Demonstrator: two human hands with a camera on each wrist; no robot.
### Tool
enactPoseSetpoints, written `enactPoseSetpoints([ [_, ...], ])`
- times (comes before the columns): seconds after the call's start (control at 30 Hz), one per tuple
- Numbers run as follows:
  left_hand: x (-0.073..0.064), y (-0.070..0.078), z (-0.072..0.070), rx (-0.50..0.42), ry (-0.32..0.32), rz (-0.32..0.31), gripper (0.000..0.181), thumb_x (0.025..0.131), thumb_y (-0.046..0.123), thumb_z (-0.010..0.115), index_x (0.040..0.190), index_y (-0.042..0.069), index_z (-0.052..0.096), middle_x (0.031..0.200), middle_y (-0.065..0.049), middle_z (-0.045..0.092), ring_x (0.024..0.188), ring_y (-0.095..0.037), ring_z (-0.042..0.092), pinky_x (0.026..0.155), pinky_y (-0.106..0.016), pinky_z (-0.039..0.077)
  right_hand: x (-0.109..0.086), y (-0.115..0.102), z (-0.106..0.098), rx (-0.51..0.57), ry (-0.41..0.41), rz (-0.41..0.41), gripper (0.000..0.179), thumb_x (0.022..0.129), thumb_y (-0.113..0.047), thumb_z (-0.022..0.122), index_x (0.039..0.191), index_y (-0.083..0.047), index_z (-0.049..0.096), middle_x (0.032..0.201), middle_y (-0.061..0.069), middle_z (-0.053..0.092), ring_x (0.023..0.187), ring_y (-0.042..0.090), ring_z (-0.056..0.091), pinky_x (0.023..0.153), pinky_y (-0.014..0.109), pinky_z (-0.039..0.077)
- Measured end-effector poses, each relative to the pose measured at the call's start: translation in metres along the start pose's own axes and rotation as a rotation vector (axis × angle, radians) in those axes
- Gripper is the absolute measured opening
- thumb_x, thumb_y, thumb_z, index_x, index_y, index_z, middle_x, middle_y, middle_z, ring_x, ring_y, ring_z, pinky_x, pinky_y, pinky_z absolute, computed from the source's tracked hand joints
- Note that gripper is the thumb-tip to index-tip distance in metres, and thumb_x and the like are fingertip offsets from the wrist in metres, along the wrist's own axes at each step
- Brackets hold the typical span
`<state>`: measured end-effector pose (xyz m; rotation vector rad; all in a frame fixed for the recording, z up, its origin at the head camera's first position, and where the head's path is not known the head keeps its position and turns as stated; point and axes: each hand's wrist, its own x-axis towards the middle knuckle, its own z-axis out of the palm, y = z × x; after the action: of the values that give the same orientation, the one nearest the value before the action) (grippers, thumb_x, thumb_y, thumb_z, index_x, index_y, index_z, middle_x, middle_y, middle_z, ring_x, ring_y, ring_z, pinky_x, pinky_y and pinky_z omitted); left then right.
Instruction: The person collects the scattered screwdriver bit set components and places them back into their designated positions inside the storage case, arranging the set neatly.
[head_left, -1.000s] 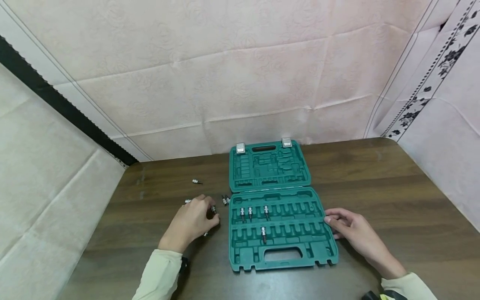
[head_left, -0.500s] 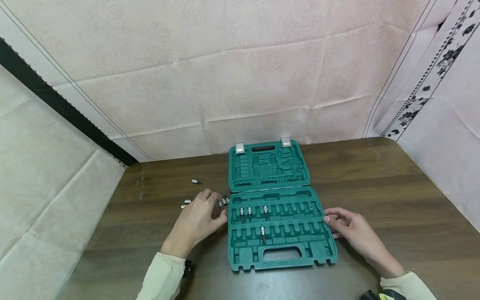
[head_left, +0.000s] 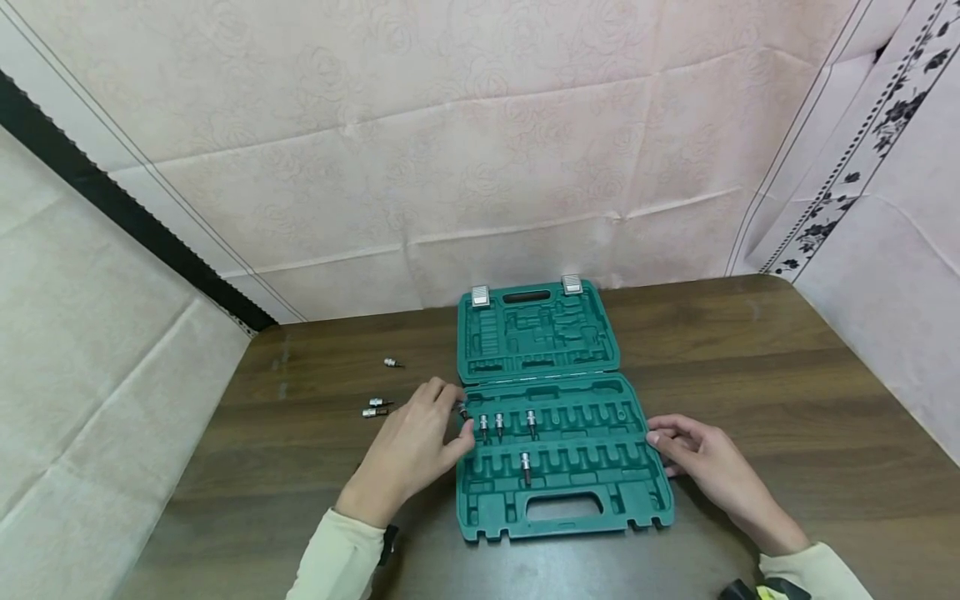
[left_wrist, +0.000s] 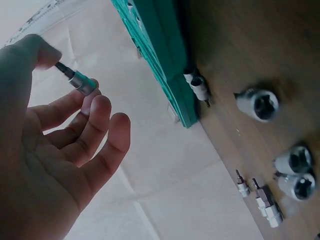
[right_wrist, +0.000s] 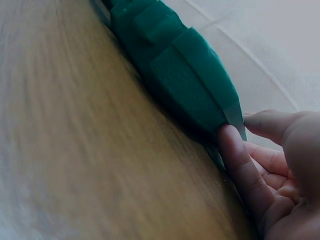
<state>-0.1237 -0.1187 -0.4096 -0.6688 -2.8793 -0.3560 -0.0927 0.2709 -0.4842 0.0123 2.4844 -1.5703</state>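
Note:
A green socket case [head_left: 491, 510] lies open on the table, its lid folded back toward the wall. My left hand [head_left: 411, 450] hovers over the case's left edge. It pinches a bit socket [left_wrist: 82, 82] by its ends, between thumb and fingertips, as the left wrist view shows. Several other bit sockets [head_left: 526, 465] sit in the moulded slots of the near half. At the case's right side, my right hand [head_left: 705, 458] grips the rim [right_wrist: 227, 107] between thumb and fingers.
Loose bit sockets lie on the wooden table [head_left: 315, 483] left of the case: one farther back [head_left: 392, 362] and a pair [head_left: 377, 412] beside my left hand. Two more sockets [left_wrist: 197, 86] lie close to the case's side. A cloth-covered wall [head_left: 450, 167] stands behind the table.
My left hand has moved right, from the loose sockets on the table to the case's left edge, carrying the bit socket. The right hand stays at the case's rim.

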Motion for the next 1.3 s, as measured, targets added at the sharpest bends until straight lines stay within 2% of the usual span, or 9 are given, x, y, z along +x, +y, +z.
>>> enactPoseSetpoints([
  [0.07, 0.0, 0.003, 0.0, -0.006, -0.001, 0.011, 0.036, 0.096, 0.034, 0.075, 0.12, 0.008, 0.072, 0.107, -0.003, 0.065, 0.077, -0.011, 0.051, 0.058, -0.022, 0.048, 0.0, 0.0, 0.0, 0.003, 0.004, 0.002, 0.049, 0.106, -0.035, 0.066, 0.138, 0.002, 0.062, 0.112, 0.012, 0.07, 0.092, 0.013, 0.069, 0.076, 0.03, 0.062],
  [0.17, 0.001, 0.007, 0.0, -0.021, -0.004, 0.03, 0.035, 0.094, 0.035, 0.078, 0.118, 0.01, 0.072, 0.106, -0.002, 0.066, 0.076, -0.01, 0.052, 0.059, -0.022, 0.05, 0.0, 0.0, 0.0, 0.0, 0.004, -0.008, 0.049, 0.107, -0.035, 0.065, 0.138, 0.002, 0.062, 0.112, 0.013, 0.07, 0.092, 0.013, 0.069, 0.076, 0.03, 0.062],
  [0.37, 0.002, 0.016, -0.003, -0.08, -0.009, 0.059, 0.035, 0.092, 0.032, 0.081, 0.12, 0.012, 0.073, 0.114, -0.003, 0.069, 0.088, -0.012, 0.063, 0.074, -0.029, 0.061, 0.001, 0.0, 0.0, 0.005, 0.004, 0.005, 0.05, 0.107, -0.036, 0.065, 0.139, 0.002, 0.061, 0.113, 0.013, 0.069, 0.093, 0.013, 0.07, 0.076, 0.03, 0.062],
  [0.53, 0.003, 0.022, -0.004, -0.119, -0.022, 0.078, 0.037, 0.092, 0.031, 0.083, 0.122, 0.01, 0.074, 0.12, -0.004, 0.072, 0.099, -0.015, 0.068, 0.084, -0.033, 0.062, 0.0, 0.001, 0.0, 0.003, 0.0, 0.002, 0.049, 0.107, -0.034, 0.065, 0.14, 0.002, 0.061, 0.113, 0.012, 0.07, 0.092, 0.012, 0.069, 0.076, 0.03, 0.062],
  [0.8, 0.004, 0.03, -0.002, -0.178, -0.064, 0.106, 0.036, 0.093, 0.025, 0.082, 0.122, 0.007, 0.074, 0.119, -0.005, 0.072, 0.094, -0.015, 0.07, 0.08, -0.029, 0.062, 0.001, 0.003, 0.0, -0.003, -0.002, -0.004, 0.048, 0.108, -0.032, 0.064, 0.141, 0.003, 0.06, 0.114, 0.012, 0.07, 0.092, 0.01, 0.068, 0.075, 0.029, 0.062],
  [0.9, 0.005, 0.033, -0.001, -0.177, -0.065, 0.13, 0.036, 0.093, 0.025, 0.081, 0.122, 0.006, 0.073, 0.12, -0.006, 0.072, 0.092, -0.013, 0.069, 0.077, -0.026, 0.061, 0.001, 0.004, 0.001, 0.0, -0.002, -0.003, 0.049, 0.107, -0.032, 0.064, 0.141, 0.003, 0.06, 0.115, 0.012, 0.07, 0.093, 0.011, 0.068, 0.076, 0.029, 0.062],
  [1.03, 0.007, 0.038, 0.002, -0.163, -0.064, 0.152, 0.035, 0.093, 0.025, 0.079, 0.122, 0.006, 0.073, 0.119, -0.005, 0.073, 0.094, -0.012, 0.068, 0.08, -0.027, 0.061, 0.001, 0.003, 0.001, 0.006, -0.002, -0.002, 0.05, 0.107, -0.032, 0.064, 0.142, 0.003, 0.06, 0.115, 0.012, 0.069, 0.093, 0.011, 0.069, 0.076, 0.03, 0.062],
  [1.3, 0.01, 0.043, 0.007, -0.204, -0.112, 0.147, 0.034, 0.095, 0.025, 0.078, 0.122, 0.006, 0.072, 0.115, -0.004, 0.073, 0.09, -0.01, 0.066, 0.077, -0.026, 0.06, 0.001, 0.003, 0.0, 0.005, -0.005, -0.015, 0.048, 0.108, -0.031, 0.064, 0.14, 0.003, 0.06, 0.114, 0.013, 0.07, 0.092, 0.011, 0.069, 0.076, 0.03, 0.062],
])
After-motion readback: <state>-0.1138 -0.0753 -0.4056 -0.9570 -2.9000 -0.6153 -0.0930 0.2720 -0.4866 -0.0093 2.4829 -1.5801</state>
